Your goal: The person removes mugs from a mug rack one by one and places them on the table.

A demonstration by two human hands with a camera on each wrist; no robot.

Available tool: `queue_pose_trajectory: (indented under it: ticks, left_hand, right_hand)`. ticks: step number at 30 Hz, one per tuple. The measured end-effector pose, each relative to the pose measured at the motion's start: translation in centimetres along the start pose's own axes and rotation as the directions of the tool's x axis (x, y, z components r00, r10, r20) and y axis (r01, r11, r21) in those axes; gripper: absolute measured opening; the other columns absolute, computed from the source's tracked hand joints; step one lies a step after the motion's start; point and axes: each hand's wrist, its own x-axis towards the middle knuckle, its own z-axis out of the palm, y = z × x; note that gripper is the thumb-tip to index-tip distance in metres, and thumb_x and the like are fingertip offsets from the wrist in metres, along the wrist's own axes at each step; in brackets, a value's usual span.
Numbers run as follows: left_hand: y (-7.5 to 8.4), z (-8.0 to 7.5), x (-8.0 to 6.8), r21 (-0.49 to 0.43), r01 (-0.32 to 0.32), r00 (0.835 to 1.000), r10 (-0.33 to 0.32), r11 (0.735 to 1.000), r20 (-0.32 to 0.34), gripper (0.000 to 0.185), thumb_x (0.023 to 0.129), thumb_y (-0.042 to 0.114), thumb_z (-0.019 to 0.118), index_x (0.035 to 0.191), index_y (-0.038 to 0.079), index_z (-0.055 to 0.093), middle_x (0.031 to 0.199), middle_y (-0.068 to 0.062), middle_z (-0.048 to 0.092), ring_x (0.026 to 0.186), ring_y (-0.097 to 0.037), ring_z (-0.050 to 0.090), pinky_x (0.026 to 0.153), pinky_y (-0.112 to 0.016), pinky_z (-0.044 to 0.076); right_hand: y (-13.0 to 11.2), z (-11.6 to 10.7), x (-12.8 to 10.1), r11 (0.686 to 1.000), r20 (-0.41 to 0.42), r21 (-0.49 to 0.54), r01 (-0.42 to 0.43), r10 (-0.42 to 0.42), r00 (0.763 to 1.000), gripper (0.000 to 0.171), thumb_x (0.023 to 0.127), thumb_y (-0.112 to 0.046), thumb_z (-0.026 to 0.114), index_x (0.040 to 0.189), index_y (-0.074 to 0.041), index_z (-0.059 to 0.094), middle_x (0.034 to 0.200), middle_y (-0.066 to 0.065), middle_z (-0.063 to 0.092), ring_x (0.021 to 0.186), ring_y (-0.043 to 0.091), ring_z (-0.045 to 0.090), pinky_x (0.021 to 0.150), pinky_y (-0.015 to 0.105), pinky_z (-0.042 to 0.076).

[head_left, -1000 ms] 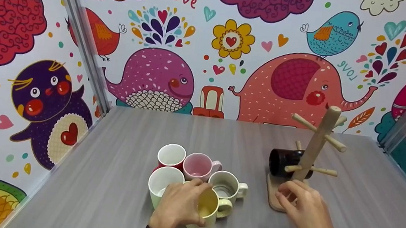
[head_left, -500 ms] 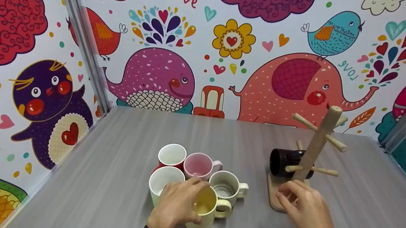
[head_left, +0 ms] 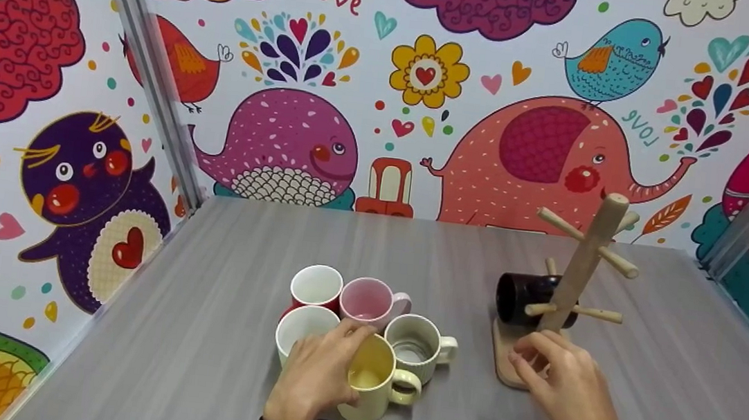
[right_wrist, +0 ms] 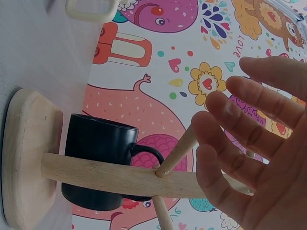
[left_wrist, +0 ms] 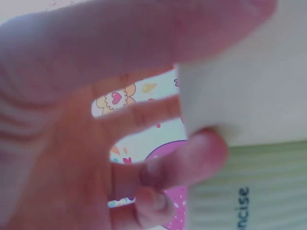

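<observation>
My left hand [head_left: 311, 377] grips a pale yellow mug [head_left: 373, 366] by its upper wall, thumb on the near side, the mug's handle pointing right. In the left wrist view, thumb and fingers press on a mug wall [left_wrist: 244, 100], smooth cream above a ribbed greenish band lettered "ncise". My right hand [head_left: 562, 379] is by the lower post of a wooden mug tree [head_left: 584, 267]. Its fingers [right_wrist: 218, 155] are loosely bent and hold nothing; I cannot tell whether they touch the post. A black mug [right_wrist: 98, 158] hangs sideways on the tree.
Around the yellow mug cluster a pink mug [head_left: 365, 303], a grey-white mug [head_left: 417, 347], a white mug [head_left: 303, 328] and a red mug with a white inside [head_left: 316, 284]. All stand upright on the grey table [head_left: 208, 332]. Patterned walls [head_left: 502, 56] border it.
My left hand has moved slightly left with the yellow mug, in small steps. The right hand, the mug tree and the other mugs look the same.
</observation>
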Motion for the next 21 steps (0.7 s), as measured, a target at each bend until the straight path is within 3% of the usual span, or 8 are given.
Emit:
queue_pose_trajectory:
  ticks: [11,17,21]
  left_hand:
    - [0.1,-0.5,0.0,-0.039,-0.037,0.999,0.036,0.999,-0.024,0.071,0.046,0.017,0.086,0.112,0.016,0.062,0.111,0.006,0.058,0.085,-0.019,0.059,0.064,-0.036,0.047]
    - [0.9,-0.7,0.5,-0.067,-0.053,0.996,0.048,0.996,-0.078,0.036,0.067,0.023,0.076,0.101,0.016,0.066,0.102,0.008,0.062,0.083,-0.016,0.061,0.062,-0.034,0.047]
    - [1.6,-0.7,0.8,-0.058,-0.076,0.992,0.07,0.995,-0.101,0.013,0.075,0.025,0.069,0.086,0.018,0.068,0.081,0.011,0.06,0.073,-0.01,0.057,0.056,-0.029,0.043]
  right_hand:
    - [0.1,0.0,0.0,1.0,-0.015,0.019,0.011,-0.01,1.0,0.019,0.076,-0.009,0.072,0.073,-0.024,0.061,0.069,-0.017,0.051,0.06,0.002,0.051,0.052,0.023,0.042]
    - [0.0,-0.1,0.0,1.0,0.005,-0.001,-0.011,0.011,1.0,0.017,0.076,-0.01,0.072,0.073,-0.022,0.062,0.068,-0.014,0.051,0.06,0.003,0.051,0.053,0.024,0.043]
    - [0.0,-0.1,0.0,1.0,0.009,-0.008,-0.014,0.014,1.0,0.016,0.076,-0.01,0.072,0.073,-0.022,0.062,0.068,-0.013,0.052,0.059,0.003,0.051,0.054,0.024,0.044]
